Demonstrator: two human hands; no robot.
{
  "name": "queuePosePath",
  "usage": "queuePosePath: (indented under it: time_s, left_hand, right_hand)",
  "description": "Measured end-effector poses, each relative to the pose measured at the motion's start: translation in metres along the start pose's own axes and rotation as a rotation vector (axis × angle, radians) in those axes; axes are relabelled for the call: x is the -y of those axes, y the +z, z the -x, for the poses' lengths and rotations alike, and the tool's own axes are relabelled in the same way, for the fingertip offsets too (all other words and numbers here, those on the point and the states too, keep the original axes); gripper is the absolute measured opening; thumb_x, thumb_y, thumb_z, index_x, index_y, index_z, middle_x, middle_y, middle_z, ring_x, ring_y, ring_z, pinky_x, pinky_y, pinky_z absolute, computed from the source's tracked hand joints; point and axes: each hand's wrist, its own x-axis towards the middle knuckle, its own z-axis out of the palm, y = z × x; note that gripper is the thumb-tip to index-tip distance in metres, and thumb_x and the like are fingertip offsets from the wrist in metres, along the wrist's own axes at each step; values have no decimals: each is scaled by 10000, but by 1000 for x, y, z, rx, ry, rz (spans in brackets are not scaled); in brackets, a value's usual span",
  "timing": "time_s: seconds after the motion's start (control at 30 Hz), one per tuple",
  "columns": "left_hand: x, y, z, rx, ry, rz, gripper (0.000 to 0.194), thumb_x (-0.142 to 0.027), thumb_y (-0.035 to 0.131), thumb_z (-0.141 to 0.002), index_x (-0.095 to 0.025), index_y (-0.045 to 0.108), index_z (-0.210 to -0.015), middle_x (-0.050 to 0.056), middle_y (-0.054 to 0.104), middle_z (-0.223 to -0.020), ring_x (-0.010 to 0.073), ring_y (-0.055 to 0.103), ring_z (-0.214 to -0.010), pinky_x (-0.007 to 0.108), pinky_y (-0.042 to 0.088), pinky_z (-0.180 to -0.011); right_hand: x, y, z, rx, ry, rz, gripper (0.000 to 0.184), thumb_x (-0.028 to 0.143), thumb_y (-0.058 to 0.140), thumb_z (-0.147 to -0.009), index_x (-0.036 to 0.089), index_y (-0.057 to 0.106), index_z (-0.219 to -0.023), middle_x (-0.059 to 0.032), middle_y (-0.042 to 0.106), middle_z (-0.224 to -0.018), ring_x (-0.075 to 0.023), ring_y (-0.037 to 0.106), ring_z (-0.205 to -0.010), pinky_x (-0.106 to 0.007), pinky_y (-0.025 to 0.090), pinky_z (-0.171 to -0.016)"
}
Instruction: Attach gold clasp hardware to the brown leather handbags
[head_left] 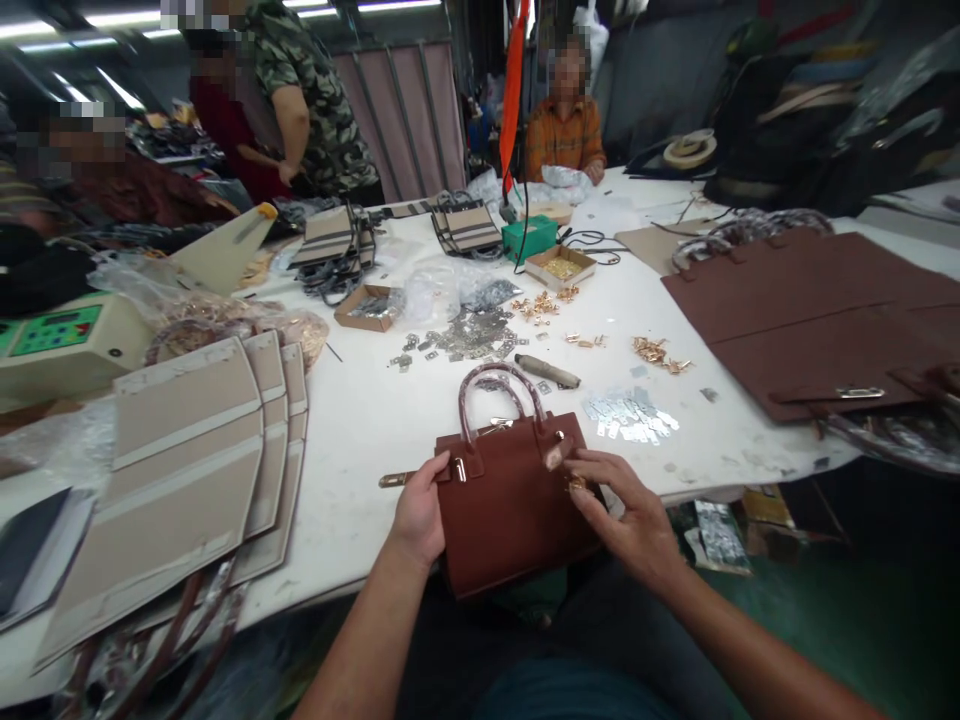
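A brown handbag (510, 520) leans at the table's front edge, its plastic-wrapped handle (487, 375) standing up. My left hand (421, 512) grips the bag's left side, thumb on the front and fingers hidden behind. A strap (397, 480) with a metal end sticks out to the left beyond that hand. By the bag's upper right corner, my right hand (634, 515) is closed, thumb and fingertips around a small gold-coloured metal fitting (576, 483) that is partly covered. Just above these fingertips lies a strap end (559, 453) with a plate on it.
Flat metal plates (634, 415), gold-coloured fittings (660, 355), grey metal pieces (480, 335) and a wrapped tool (547, 370) lie beyond the bag. Stacked beige panels (195, 450) stand left; large brown bag pieces (810, 320) lie right. A person (566, 130) sits across the table (360, 440).
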Motion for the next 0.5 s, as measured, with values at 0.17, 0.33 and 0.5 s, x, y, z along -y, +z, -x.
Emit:
queuePosePath:
  time_s: [0.17,0.33,0.5]
  left_hand:
    - [11,3,30,-2,93,-36,316,-235,609,-890,-73,741,-1128,147,806,-983,334,752,-1044,505,557,-1030]
    - [28,4,64,-25,145,-80,263,-233,671,-843,-91,771,-1041,135,809,-983,350,752,-1045,518,552,-1039]
    - [20,4,98,-13,126,-7,274,-244,629,-891,-110,778,-1077,139,800,-1067,346,734,-1102,522,522,-1084]
  right_hand:
    - [15,0,19,-41,191,-128,191,417,652,-950,261,749,-1001,-96,624,-1407,-305,596,-1284,-496,500,-1085]
    - [25,-14,36,-84,212,-188,202,435,679,-934,254,763,-957,-94,733,-1160,-294,689,-1113,-431,594,-954]
    - [48,-33,51,-31,79,-164,127,363,707,-915,292,778,-993,-69,763,-1109,-271,728,-1038,-369,632,-884]
